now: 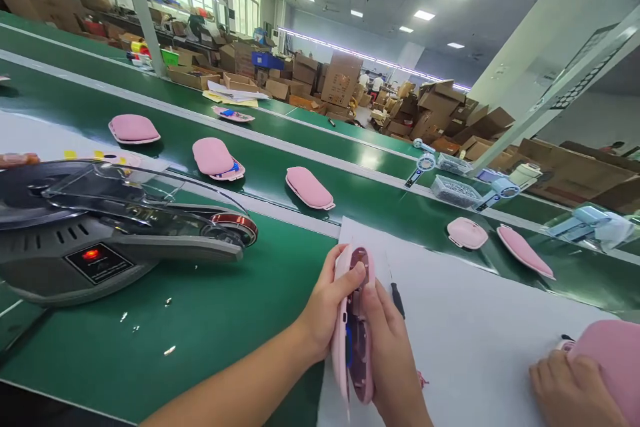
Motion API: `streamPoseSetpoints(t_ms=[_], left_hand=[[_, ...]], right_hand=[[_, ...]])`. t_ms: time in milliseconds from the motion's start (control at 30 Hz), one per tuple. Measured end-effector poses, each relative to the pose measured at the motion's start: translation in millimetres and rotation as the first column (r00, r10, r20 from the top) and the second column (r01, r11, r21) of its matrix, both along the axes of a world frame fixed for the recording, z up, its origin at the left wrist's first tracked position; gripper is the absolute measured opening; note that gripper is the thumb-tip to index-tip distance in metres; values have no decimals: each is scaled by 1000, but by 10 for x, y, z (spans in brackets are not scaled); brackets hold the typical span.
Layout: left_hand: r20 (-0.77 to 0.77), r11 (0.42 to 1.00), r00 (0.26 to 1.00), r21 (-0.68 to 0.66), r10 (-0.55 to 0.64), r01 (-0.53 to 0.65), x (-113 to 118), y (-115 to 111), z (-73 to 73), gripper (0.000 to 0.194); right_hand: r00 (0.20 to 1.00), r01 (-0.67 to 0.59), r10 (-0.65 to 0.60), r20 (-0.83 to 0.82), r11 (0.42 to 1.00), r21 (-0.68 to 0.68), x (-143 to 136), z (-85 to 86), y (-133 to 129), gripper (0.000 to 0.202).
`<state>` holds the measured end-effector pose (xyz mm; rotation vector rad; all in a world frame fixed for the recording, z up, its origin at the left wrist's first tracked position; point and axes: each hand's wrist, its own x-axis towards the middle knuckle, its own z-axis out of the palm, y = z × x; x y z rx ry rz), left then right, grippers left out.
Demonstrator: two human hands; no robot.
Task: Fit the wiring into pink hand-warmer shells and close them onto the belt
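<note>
Pink plastic shell [354, 327], held on edge over the white sheet [475, 320], open side toward the camera, dark internals and a blue part visible inside. Left hand [325, 310] is wrapped around its left side, thumb pressing near the top edge. Right hand [393, 353] closes on the right side from below, fingers along the rim. Both hands are clamped on the shell.

Handling judgement: looks light, rigid, thin-walled moulding; smooth, so likely a bit slippery. Grip by the outer rim, not the exposed insides; squeezing the open half could flex it or disturb the parts.

Another person's hand [573, 387] at bottom right rests on a second pink unit [613, 363]. A thin dark tool [397, 299] lies on the sheet just beside the right hand.

Left, on the green bench [200, 320]: grey tape dispenser [100, 233] with a red light lit.

Further out, the green conveyor [360, 193] carries more pink shells [310, 188], spaced apart. Beyond it, small blue fans [425, 165] and clear trays [455, 190]. Far back: stacked cardboard boxes [343, 80], details too small to tell.
</note>
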<state>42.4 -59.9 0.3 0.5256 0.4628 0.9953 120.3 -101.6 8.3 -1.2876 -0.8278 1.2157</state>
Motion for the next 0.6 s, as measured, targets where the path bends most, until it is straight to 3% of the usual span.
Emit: streamPoseSetpoints(t_ms=[167,400,500,600], left_hand=[[-13,999,999,-17,38,-38,8,-42,12,53],[-114,997,990,-17,77,-80,-13,-90,79,49],[-198,990,974,111,108,-87,-63,-83,100,57],[-285,941,934,316,214,-120,-131,-156,136,69]], right_hand=[[992,44,-42,116,999,-10,-44,-37,-28,60],[949,133,-182,257,971,197,-21,-249,-83,33],[926,212,-288,246,932,294,327,-159,-219,32],[858,358,-472,205,834,421,1093,-55,-419,41]])
